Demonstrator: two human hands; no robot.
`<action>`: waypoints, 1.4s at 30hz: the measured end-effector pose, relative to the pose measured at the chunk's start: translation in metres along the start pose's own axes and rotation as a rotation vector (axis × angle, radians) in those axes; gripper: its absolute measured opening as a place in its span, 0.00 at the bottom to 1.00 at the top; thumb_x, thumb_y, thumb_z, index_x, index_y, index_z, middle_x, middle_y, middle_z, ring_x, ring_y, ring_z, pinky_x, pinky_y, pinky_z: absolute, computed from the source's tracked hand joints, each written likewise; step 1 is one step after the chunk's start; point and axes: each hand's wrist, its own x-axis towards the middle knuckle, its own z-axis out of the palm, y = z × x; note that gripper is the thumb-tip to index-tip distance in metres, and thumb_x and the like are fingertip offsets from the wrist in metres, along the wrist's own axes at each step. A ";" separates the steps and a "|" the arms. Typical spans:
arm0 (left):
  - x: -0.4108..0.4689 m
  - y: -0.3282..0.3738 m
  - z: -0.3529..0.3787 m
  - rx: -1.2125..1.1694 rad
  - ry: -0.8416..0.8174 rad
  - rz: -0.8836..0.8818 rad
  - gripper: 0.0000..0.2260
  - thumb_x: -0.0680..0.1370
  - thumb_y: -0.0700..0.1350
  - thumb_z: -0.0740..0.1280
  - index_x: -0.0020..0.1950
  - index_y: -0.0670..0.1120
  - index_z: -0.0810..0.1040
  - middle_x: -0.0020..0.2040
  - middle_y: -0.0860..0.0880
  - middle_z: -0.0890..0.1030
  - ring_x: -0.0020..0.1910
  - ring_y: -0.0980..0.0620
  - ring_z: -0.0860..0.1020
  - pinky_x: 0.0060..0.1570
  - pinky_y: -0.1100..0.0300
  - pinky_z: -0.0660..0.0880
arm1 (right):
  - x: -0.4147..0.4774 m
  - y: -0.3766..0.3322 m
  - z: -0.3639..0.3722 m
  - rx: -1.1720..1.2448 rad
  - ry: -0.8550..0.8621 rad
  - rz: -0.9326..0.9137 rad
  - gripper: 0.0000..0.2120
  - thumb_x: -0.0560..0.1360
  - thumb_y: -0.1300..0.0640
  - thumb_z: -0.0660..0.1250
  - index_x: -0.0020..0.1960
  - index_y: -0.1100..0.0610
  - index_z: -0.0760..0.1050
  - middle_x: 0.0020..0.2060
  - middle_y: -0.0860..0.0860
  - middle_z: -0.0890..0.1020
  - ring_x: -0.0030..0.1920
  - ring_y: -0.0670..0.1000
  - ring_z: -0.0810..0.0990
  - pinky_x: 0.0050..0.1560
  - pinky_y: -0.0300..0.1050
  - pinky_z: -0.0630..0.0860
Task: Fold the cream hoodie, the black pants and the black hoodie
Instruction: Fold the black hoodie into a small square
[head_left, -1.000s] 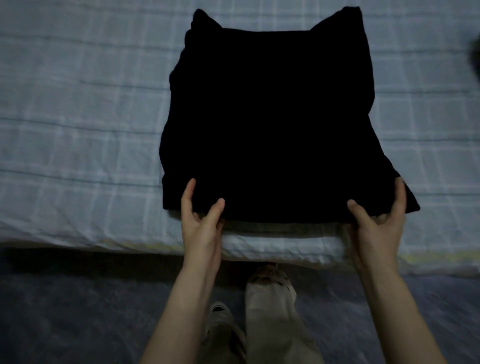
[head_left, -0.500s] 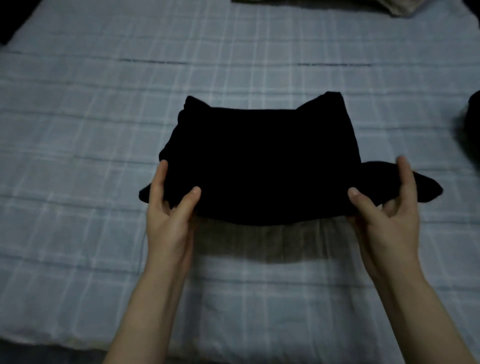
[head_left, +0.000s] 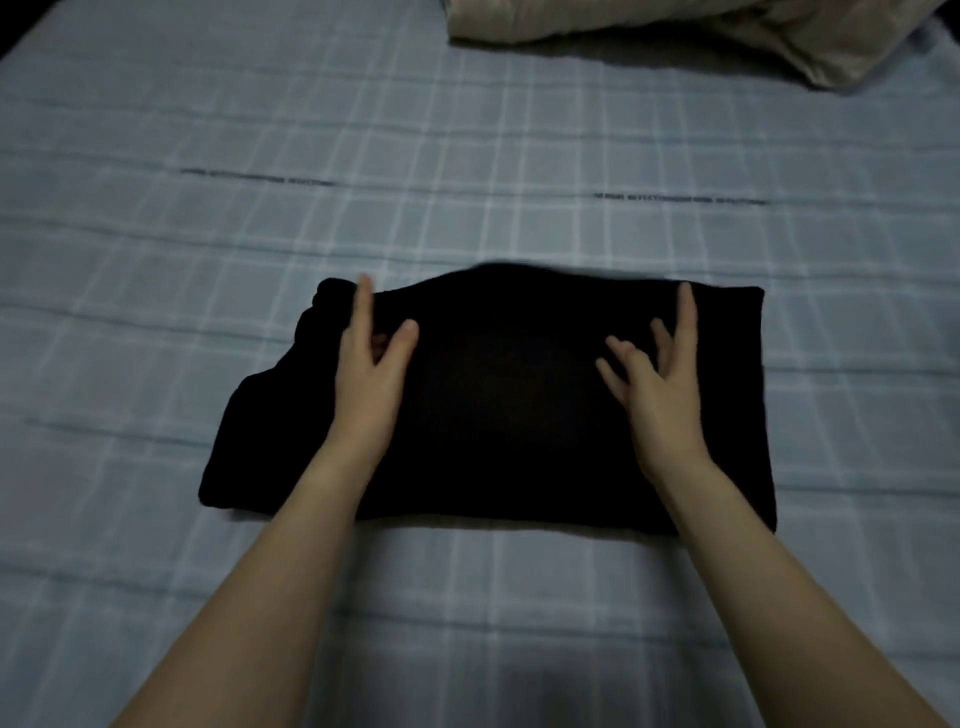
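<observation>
A black garment (head_left: 498, 405), folded into a wide rectangle, lay across the middle of the plaid bedsheet (head_left: 156, 156); whether it was the pants or the black hoodie could not be told in the dim light.

Left side: the garment's left edge was uneven, with a stepped, bunched corner jutting past the main rectangle. This was the likeliest point of failure: if lifted or stacked as it lay, the loose layers there could slide out and the fold could open.

Left hand (head_left: 371, 374): palm down on the cloth, forearm reaching forward from the near edge, index finger stretched to the far edge, thumb spread wide; open and gripping nothing.

Centre: the far edge bulged upward, blurred. Trapped slack there could leave a crease if pressed flat.

Right hand (head_left: 657, 382): also palm down, fingers splayed and partly raised off the fabric, one finger reaching the far edge; open, holding nothing.

Far right, at the top of the bed: a cream bundle (head_left: 727, 36), probably the cream hoodie, lay well apart from the black garment. Its state of folding could not be judged.
</observation>
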 end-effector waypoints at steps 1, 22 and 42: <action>0.000 -0.003 0.005 0.121 -0.044 0.039 0.26 0.81 0.54 0.63 0.77 0.65 0.57 0.74 0.48 0.66 0.71 0.56 0.67 0.71 0.61 0.63 | -0.001 0.005 0.001 -0.103 -0.053 -0.048 0.32 0.83 0.62 0.60 0.76 0.33 0.56 0.78 0.47 0.61 0.72 0.45 0.70 0.70 0.45 0.72; 0.012 -0.029 0.014 0.900 -0.234 0.101 0.22 0.83 0.57 0.47 0.78 0.67 0.50 0.81 0.44 0.41 0.79 0.47 0.40 0.72 0.37 0.54 | -0.006 0.016 0.069 -1.266 -0.344 -0.205 0.29 0.76 0.31 0.41 0.77 0.30 0.49 0.80 0.47 0.59 0.79 0.63 0.53 0.76 0.63 0.47; -0.003 -0.028 -0.045 1.141 -0.322 0.669 0.24 0.81 0.55 0.54 0.74 0.49 0.70 0.75 0.43 0.69 0.75 0.40 0.66 0.74 0.44 0.54 | -0.009 0.038 0.070 -1.347 -0.278 -0.257 0.27 0.79 0.38 0.40 0.78 0.34 0.53 0.77 0.42 0.65 0.78 0.59 0.57 0.75 0.62 0.53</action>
